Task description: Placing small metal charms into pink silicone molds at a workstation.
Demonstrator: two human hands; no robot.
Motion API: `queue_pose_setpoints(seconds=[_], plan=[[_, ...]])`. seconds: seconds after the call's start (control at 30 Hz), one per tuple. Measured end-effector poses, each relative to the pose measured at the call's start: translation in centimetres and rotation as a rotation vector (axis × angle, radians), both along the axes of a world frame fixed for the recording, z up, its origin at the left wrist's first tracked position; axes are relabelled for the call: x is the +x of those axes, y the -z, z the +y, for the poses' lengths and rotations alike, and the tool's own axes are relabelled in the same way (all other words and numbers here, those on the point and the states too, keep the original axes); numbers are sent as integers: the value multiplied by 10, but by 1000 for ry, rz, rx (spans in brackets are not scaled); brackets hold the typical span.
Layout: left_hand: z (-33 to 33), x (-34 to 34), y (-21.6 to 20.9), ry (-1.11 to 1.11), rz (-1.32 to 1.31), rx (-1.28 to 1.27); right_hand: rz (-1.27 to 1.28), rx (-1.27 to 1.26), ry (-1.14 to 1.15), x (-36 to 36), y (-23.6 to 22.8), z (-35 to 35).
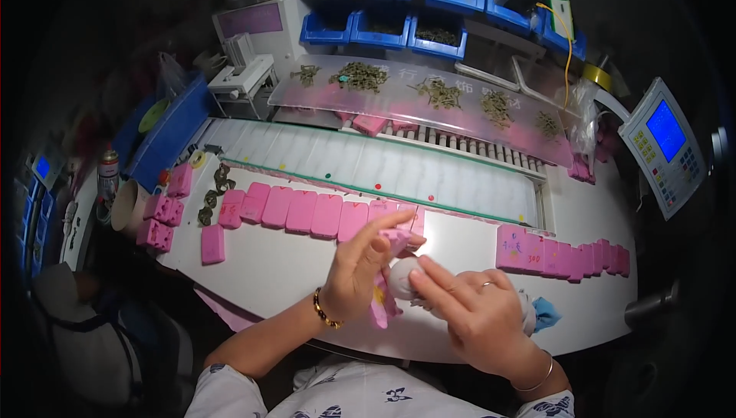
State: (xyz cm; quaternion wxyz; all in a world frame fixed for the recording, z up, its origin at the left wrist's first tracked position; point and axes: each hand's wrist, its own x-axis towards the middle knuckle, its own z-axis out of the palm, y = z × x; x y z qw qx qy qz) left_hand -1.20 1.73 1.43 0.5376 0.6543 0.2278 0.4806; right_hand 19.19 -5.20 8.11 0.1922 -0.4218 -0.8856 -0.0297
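Observation:
Above the near edge of the white table, my left hand (354, 272) holds a floppy pink rubber mold (385, 312), its fingers stretched along it. Part of the mold hides behind the fingers and palm. My right hand (484, 314) is closed round a white pouch with a rounded end (403, 278), and its fingertips press on that end. The pouch's round end is right beside the mold; whether they touch I cannot tell. Just beyond my left hand runs a row of pink molds (326, 214) standing side by side. A light blue cloth (545, 314) lies beside my right hand.
More pink blocks (512, 248) line up at right, others (157, 234) stack at left. Behind lies a white strip with green edges (299, 156), then a clear shelf (399, 88) bearing small greenish pieces. Blue bins (383, 27) hang above; a control panel (663, 146) stands right.

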Motion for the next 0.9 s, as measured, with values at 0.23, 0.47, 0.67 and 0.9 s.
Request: queue_pose_setpoints(seconds=[0.23,0.47,0.67,0.9], plan=[[1,0,-7,-60,-129,141,-62,226,18,-31,5,-11],[5,-11,1,-151,-218,34,89,62,108,-7,-8,-8],[1,11,-8,-120,-250,189,-105,269,122,-36,18,-13],[16,-9,-2,-410,-328,-186,-83,-79,136,5,23,-11]])
